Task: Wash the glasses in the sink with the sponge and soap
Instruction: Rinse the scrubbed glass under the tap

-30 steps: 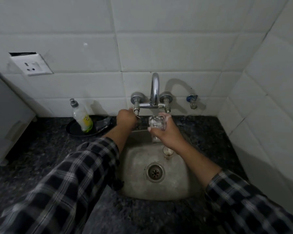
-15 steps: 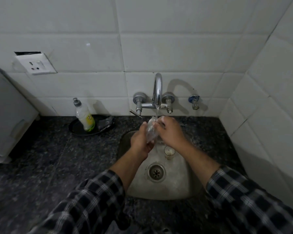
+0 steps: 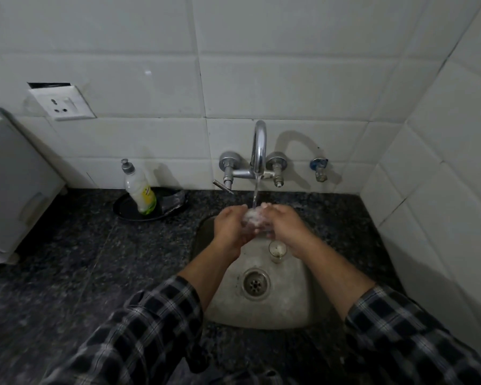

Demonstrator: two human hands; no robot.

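A clear glass (image 3: 254, 220) sits between both my hands under the running water from the tap (image 3: 258, 151). My left hand (image 3: 231, 226) cups it from the left and my right hand (image 3: 286, 226) grips it from the right; the glass is mostly hidden and blurred by water. A second small glass (image 3: 277, 250) stands upright in the steel sink (image 3: 289, 301), just below my right hand. The soap bottle (image 3: 139, 190) stands on a black dish (image 3: 128, 211) left of the tap, with a dark sponge (image 3: 174, 202) beside it.
Dark granite counter (image 3: 81, 273) surrounds the sink. A white appliance (image 3: 14, 184) stands at the far left under a wall socket (image 3: 63, 102). A small blue-capped valve (image 3: 320, 169) sticks out of the tiled wall right of the tap. The drain (image 3: 255, 283) lies at the sink's middle.
My left hand left the tap lever and joined the right hand on the glass. Water now runs onto the glass, which has turned between both hands.
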